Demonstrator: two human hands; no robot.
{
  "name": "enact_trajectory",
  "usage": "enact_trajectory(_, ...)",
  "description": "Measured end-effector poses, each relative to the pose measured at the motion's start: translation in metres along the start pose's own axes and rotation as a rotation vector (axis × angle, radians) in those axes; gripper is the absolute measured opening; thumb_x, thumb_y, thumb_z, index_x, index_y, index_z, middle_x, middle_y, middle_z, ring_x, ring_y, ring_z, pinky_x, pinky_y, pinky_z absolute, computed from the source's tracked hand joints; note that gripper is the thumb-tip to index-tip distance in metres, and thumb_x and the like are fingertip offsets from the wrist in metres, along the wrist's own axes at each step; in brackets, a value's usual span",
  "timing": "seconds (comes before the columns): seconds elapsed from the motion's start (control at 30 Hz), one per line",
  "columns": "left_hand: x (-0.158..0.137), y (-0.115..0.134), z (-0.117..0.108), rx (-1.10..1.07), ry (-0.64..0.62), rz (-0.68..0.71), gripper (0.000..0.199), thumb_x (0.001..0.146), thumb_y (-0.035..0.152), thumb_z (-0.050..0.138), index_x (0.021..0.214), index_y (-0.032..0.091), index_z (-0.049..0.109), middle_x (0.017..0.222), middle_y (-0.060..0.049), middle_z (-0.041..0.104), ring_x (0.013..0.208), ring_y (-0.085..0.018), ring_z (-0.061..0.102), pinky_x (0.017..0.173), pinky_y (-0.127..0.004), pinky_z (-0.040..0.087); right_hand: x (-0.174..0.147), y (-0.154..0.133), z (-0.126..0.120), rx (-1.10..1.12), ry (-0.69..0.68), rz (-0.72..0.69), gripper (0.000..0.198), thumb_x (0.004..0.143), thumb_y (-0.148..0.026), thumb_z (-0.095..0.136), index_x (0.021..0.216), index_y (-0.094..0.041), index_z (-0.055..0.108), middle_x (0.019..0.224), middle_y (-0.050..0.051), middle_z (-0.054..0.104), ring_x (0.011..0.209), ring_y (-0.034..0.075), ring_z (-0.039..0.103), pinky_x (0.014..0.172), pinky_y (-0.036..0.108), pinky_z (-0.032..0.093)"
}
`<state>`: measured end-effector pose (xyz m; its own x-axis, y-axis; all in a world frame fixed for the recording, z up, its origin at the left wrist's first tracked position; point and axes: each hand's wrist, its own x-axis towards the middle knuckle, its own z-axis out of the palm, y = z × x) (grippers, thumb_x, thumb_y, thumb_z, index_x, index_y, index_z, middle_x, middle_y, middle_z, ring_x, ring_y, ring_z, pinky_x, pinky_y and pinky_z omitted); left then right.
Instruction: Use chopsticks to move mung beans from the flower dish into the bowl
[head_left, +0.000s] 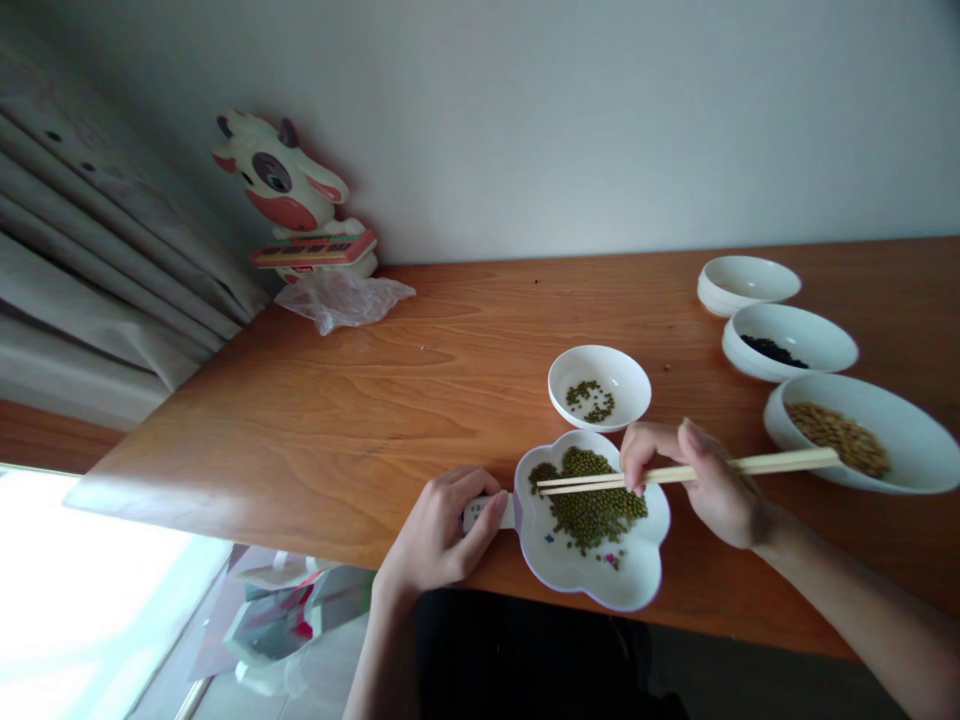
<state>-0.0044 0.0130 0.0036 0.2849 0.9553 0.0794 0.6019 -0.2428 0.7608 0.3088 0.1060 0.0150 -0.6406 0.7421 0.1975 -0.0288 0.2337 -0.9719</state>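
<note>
My left hand (450, 530) is closed round the short handle of a white flower-shaped dish (634, 585) with a purple rim. Green mung beans (592, 510) cover much of its inside. My right hand (712, 480) grips a pair of wooden chopsticks (784, 462), held nearly level across the dish. Their tips lie close together among the beans at the dish's left side; whether a bean is between them is too small to tell. Just behind the dish, a small white bowl (634, 385) holds some mung beans, scattered on its bottom.
At the right stand a bowl of tan beans or grains (922, 440), a bowl with black beans (825, 335) and another white bowl (750, 275). A cow-shaped toy keyboard (300, 200) and a clear plastic bag (341, 300) are at the back left. The table's front edge runs below the dish.
</note>
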Motion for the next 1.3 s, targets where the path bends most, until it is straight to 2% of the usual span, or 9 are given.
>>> enact_trajectory(0.13,0.0,0.001,-0.001,0.003,0.01,0.008,0.027,0.107,0.036,0.051,0.09,0.018,0.064,0.085,-0.005,0.068,0.077,-0.017,0.061,0.071,-0.03,0.045,-0.003,0.004,0.002,-0.119,-0.067,-0.052,0.078,0.108,-0.066,0.009,0.084,-0.025,0.072,0.078,0.007,0.065,0.074,0.025,0.059,0.074,0.042,0.044)
enact_trajectory(0.37,-0.001,0.0,0.0,-0.003,0.013,0.008,0.027,0.106,0.035,0.051,0.091,0.018,0.066,0.087,-0.006,0.07,0.078,-0.018,0.063,0.071,-0.03,0.046,-0.004,0.011,0.003,-0.167,-0.098,-0.073,0.08,0.107,-0.068,0.008,0.087,-0.025,0.072,0.082,0.007,0.067,0.079,0.025,0.059,0.081,0.043,0.046)
enact_trajectory(0.83,-0.001,0.0,0.0,-0.015,0.005,0.003,0.025,0.107,0.034,0.052,0.092,0.019,0.065,0.089,-0.004,0.069,0.08,-0.017,0.062,0.075,-0.03,0.045,-0.003,0.013,0.006,-0.185,-0.041,-0.1,0.072,0.112,-0.061,0.017,0.085,-0.024,0.073,0.08,0.005,0.068,0.076,0.022,0.063,0.078,0.04,0.045)
enact_trajectory(1.13,0.0,0.002,0.0,-0.007,0.015,0.009,0.026,0.107,0.033,0.052,0.09,0.018,0.064,0.086,-0.003,0.068,0.078,-0.016,0.061,0.073,-0.029,0.044,-0.004,0.017,0.01,-0.16,-0.011,-0.132,0.056,0.115,-0.043,0.028,0.087,-0.025,0.073,0.081,0.004,0.07,0.078,0.021,0.064,0.08,0.04,0.046)
enact_trajectory(1.3,0.0,0.0,0.001,-0.011,0.011,0.023,0.028,0.107,0.035,0.051,0.09,0.018,0.064,0.086,-0.003,0.068,0.078,-0.016,0.061,0.073,-0.03,0.044,-0.005,0.017,0.009,-0.146,-0.014,-0.116,0.063,0.113,-0.054,0.025,0.086,-0.024,0.073,0.08,0.005,0.069,0.077,0.022,0.063,0.077,0.04,0.045)
